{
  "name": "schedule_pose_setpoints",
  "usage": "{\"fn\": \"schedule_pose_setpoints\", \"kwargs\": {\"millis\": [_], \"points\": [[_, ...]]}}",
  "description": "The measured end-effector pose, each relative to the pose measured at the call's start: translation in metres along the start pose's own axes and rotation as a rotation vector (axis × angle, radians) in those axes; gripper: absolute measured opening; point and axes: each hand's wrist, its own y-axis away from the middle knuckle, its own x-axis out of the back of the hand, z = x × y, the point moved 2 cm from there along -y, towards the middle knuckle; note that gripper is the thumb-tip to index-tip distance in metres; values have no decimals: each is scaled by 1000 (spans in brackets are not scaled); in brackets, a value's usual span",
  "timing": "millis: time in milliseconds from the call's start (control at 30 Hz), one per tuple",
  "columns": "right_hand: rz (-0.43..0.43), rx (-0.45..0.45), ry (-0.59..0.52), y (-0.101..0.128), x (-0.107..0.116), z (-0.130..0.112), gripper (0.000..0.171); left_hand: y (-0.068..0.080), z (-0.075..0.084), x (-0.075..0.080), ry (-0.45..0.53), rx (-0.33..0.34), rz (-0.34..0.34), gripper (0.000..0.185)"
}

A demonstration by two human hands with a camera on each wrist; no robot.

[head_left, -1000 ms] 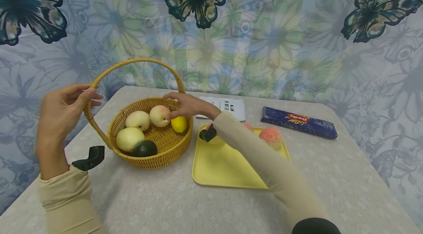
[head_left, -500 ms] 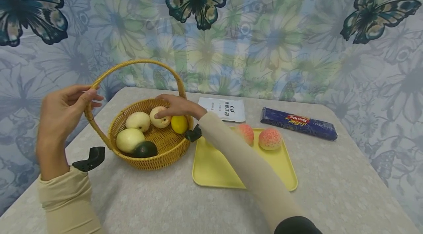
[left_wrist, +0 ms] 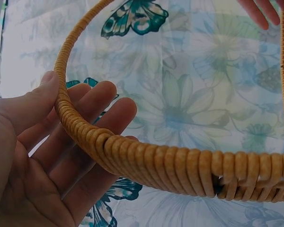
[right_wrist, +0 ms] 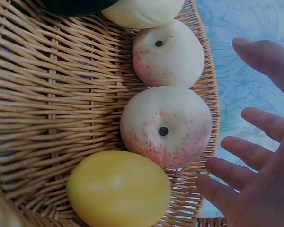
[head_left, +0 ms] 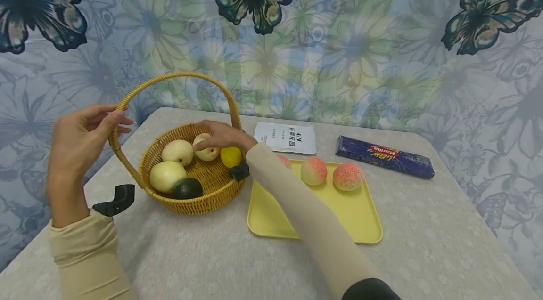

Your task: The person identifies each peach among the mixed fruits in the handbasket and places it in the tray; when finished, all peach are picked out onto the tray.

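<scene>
My left hand (head_left: 80, 149) holds the side of the arched handle (head_left: 174, 75) of a wicker basket (head_left: 186, 206); the left wrist view shows its thumb and fingers around the wrapped cane. Above the basket's far right rim hovers my right hand (head_left: 225, 135), fingers spread and apart from the fruit in the right wrist view. Nearest to it are a pale, pink-flecked peach (right_wrist: 165, 125) and a yellow lemon-like fruit (right_wrist: 118, 189). Also in the basket lie another pale peach (head_left: 177, 152), a larger pale green-white fruit (head_left: 166, 175) and a dark green fruit (head_left: 186, 189).
A yellow tray (head_left: 271, 227) right of the basket bears pink peaches (head_left: 314, 171), one partly hidden by the right sleeve. Behind it lie a white printed packet (head_left: 286, 138) and a blue Barilla pack (head_left: 383, 156). A butterfly-patterned cloth (head_left: 271, 64) hangs at the table's back.
My right hand has moved left, farther over the basket, and the sleeve's shift uncovers more of the tray's peaches. The left hand stays on the handle.
</scene>
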Motion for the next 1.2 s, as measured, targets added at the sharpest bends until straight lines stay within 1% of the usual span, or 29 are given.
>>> {"fn": "schedule_pose_setpoints", "kwargs": {"millis": [167, 433, 567, 700, 833, 933, 1000, 1067, 1200], "points": [[-1, -12, 10, -4, -4, 2, 73, 0, 1, 0, 3, 4, -4, 37], [-3, -26, 3, -5, -6, 2, 72, -1, 2, 0, 19, -16, -2, 35], [-8, -42, 35, -5, -7, 4, 71, -1, 2, -1, 18, -20, -2, 35], [5, -29, 50, -5, -5, 5, 64, 0, 1, -1, 17, -25, 0, 35], [14, -47, 73, -4, -4, 5, 58, 0, 1, -1, -2, -17, 2, 37], [10, -54, 137, -5, -3, 6, 47, -1, 1, -1, -8, -13, 1, 38], [11, -54, 157, -6, -4, 7, 39, -1, 1, -1, -7, -11, 0, 38], [7, -53, 138, -6, -4, 7, 34, -1, 0, -1, -7, -11, 0, 38], [-17, -51, 77, -5, -6, 7, 36, -1, -1, 0, -17, -10, 0, 37]]}}
